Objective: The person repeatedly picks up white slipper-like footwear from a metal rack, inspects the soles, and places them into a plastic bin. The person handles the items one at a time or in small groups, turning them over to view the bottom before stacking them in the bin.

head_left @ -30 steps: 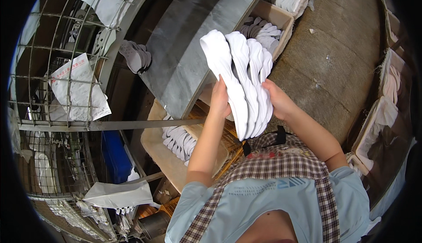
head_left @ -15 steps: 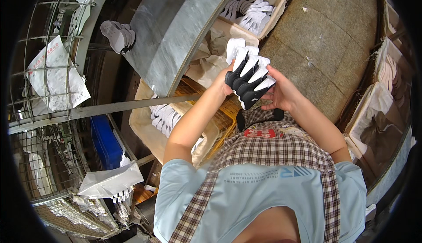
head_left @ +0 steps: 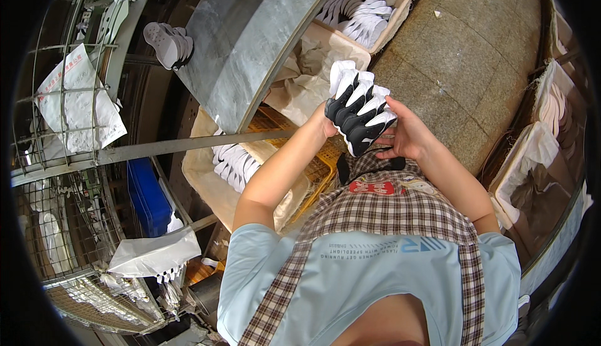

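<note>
In front of my apron I hold a nested stack of black-and-white shoe soles (head_left: 358, 111) between both hands. The soles overlap like shingles, their white parts toward the far end and the black sides facing me. My left hand (head_left: 328, 122) is closed on the left side of the stack, its fingers mostly hidden behind it. On the right side, my right hand (head_left: 405, 132) grips with the thumb near the upper edge and the fingers reaching underneath.
A grey metal table (head_left: 250, 26) stands at the far left, with several white soles (head_left: 168, 45) at its edge. Beyond the stack is a crate (head_left: 400, 8) of soles. A lined bin (head_left: 200, 177), a yellow basket (head_left: 325, 164), a blue bin (head_left: 149, 196) and a wire rack (head_left: 69, 221) stand left.
The stack of soles has moved slightly right and turned a little in my hands. Both hands keep their hold on it.
</note>
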Motion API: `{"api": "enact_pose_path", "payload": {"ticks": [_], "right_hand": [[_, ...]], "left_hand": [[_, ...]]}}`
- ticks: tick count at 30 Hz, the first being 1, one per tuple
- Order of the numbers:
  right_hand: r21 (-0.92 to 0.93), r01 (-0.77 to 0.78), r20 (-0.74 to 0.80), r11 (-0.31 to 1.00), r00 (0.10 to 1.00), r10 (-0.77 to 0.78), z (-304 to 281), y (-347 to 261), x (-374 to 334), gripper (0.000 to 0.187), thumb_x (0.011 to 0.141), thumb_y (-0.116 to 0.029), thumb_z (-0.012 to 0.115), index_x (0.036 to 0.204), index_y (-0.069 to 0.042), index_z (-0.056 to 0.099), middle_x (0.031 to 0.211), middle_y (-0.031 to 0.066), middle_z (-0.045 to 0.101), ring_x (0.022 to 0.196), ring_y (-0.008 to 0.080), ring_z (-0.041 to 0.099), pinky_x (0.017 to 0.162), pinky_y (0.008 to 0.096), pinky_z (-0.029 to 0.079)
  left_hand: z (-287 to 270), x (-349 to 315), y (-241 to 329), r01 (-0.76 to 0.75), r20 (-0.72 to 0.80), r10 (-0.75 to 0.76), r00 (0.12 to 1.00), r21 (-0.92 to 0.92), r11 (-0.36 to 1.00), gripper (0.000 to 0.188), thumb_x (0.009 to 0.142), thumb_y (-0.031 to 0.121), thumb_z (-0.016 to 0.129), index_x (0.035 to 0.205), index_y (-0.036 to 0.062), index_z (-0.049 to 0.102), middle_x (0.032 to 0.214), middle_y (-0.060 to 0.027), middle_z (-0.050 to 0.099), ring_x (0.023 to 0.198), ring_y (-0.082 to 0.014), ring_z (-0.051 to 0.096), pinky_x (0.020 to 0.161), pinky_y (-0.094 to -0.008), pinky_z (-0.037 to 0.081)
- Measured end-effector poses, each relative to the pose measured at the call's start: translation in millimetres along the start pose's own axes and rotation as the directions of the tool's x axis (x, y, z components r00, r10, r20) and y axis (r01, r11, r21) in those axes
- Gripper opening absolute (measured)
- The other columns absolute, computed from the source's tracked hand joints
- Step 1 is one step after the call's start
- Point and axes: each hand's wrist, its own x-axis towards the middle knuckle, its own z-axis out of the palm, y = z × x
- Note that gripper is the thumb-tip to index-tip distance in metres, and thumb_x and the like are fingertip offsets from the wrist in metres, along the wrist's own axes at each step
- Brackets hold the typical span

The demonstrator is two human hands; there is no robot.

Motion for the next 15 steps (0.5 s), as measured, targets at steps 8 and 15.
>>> {"api": "enact_pose_path", "payload": {"ticks": [8,15], "right_hand": [[0.047,0.371,0.111,0.928,0.921,-0.374,16,-4,-14,0.055,0.082,-0.037,0.062,0.12,-0.002,0.046,0.119,0.0135,0.053,0.11,0.0244,0.052,0.092,0.047,0.042],[-0.139,0.656,0.193,0.742,0.753,-0.629,32,-21,-28,0.074,0.074,-0.016,0.072,0.134,0.003,0.034,0.123,0.0165,0.051,0.113,0.0245,0.05,0.098,0.036,0.039]], "left_hand": [[35,-18,9,-0.33,-0.007,0.336,0.942,0.16,0.93,0.045,0.095,0.035,0.048,0.122,-0.0012,0.048,0.111,-0.0143,0.061,0.095,-0.0248,0.063,0.079,-0.0371,0.054],[92,-40,21,-0.62,0.096,0.618,0.78,0.252,0.743,0.044,0.092,0.021,0.053,0.127,-0.0033,0.043,0.115,-0.018,0.057,0.095,-0.0251,0.063,0.077,-0.0341,0.056]]}}
